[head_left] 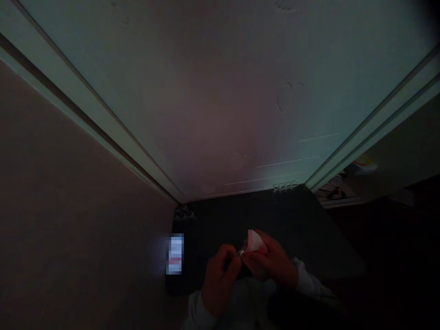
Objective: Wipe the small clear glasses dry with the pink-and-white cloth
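Note:
In dim light my right hand point(271, 261) is closed around a small pink-and-white thing point(256, 242), perhaps folded cloth or a packet; its kind does not show clearly. Left of it, my left hand point(223, 270) pinches with thumb and forefinger at a tiny bright bit point(241, 252) beside the pink edge. Whether that bit belongs to the pink-and-white thing I cannot tell. Both hands are close together, over the near part of a dark mat or board point(220, 215).
A lit, blurred screen point(175, 254) lies at the left edge of the dark surface. Behind stands a pale panel point(213, 114) with raised hearts and lines. A brown wall or panel point(85, 206) borders the left. Some printed items point(335, 185) sit beyond the right frame.

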The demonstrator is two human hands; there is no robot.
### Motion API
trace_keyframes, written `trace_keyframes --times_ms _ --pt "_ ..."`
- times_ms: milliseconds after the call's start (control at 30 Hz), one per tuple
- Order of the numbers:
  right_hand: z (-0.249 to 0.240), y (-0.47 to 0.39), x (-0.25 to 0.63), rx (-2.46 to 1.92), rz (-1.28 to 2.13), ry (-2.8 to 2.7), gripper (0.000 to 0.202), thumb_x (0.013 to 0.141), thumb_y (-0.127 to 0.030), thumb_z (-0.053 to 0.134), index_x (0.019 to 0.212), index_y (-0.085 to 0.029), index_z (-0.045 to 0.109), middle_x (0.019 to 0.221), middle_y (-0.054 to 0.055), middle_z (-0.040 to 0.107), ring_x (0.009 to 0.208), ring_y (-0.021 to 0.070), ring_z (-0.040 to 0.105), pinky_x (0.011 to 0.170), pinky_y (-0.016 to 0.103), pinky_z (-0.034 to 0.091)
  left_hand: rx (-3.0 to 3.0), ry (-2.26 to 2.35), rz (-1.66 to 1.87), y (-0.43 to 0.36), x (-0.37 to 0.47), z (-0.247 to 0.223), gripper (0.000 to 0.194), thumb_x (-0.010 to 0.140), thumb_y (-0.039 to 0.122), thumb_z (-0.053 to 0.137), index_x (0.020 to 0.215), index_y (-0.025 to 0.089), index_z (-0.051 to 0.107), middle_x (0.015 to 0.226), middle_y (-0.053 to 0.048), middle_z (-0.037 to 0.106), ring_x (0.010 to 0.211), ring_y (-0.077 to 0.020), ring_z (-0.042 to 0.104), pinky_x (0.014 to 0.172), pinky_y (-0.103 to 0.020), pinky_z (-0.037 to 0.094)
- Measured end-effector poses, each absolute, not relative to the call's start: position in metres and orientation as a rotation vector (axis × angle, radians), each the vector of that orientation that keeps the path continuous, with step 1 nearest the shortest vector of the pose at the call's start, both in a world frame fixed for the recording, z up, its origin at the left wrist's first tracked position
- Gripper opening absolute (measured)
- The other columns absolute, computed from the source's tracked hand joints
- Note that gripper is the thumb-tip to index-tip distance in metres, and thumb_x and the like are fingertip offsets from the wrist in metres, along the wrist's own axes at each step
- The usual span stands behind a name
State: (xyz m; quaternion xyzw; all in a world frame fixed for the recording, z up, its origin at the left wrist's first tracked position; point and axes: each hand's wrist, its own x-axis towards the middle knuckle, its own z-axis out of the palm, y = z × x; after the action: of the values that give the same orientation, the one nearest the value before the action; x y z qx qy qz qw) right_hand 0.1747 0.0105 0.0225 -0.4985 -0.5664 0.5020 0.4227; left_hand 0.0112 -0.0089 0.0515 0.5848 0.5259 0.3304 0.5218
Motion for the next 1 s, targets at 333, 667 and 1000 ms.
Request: trace_keyframes --times_ms 333,667,1000 --pt "0.023 0.011 0.178 -1.237 1.049 -1.651 0.009 0.075 -0.027 0.058 0.078 -0.019 0.062 0.072 0.002 0.062 0.065 0.017 0.056 0.061 0.027 0.045 1.249 1.259 0.778 -0.005 0.012 0.048 0.049 0.087 0.061 0.032 0.061 0.021 0.046 0.057 0.003 0.044 0.058 -0.0152 0.042 0.059 -0.027 0.033" --pt "0.024 0.011 0.18 -1.131 0.99 -1.713 0.02 0.081 -0.033 0.055 0.069 -0.021 0.065 0.068 0.003 0.061 0.064 0.0167 0.057 0.058 0.026 0.045 0.973 1.085 0.747 -0.002 0.015 0.044 0.06 0.084 0.068 0.022 0.058 0.021 0.048 0.045 0.003 0.046 0.048 -0.0144 0.043 0.058 -0.029 0.035" --pt "0.026 0.009 0.18 -1.156 1.141 -1.554 0.016 0.078 -0.032 0.058 0.081 -0.021 0.07 0.079 0.005 0.066 0.076 0.0203 0.061 0.067 0.029 0.05 1.125 1.101 0.719 0.0 0.011 0.049 0.058 0.084 0.067 0.025 0.059 0.021 0.049 0.054 0.001 0.047 0.056 -0.0152 0.043 0.062 -0.029 0.037"
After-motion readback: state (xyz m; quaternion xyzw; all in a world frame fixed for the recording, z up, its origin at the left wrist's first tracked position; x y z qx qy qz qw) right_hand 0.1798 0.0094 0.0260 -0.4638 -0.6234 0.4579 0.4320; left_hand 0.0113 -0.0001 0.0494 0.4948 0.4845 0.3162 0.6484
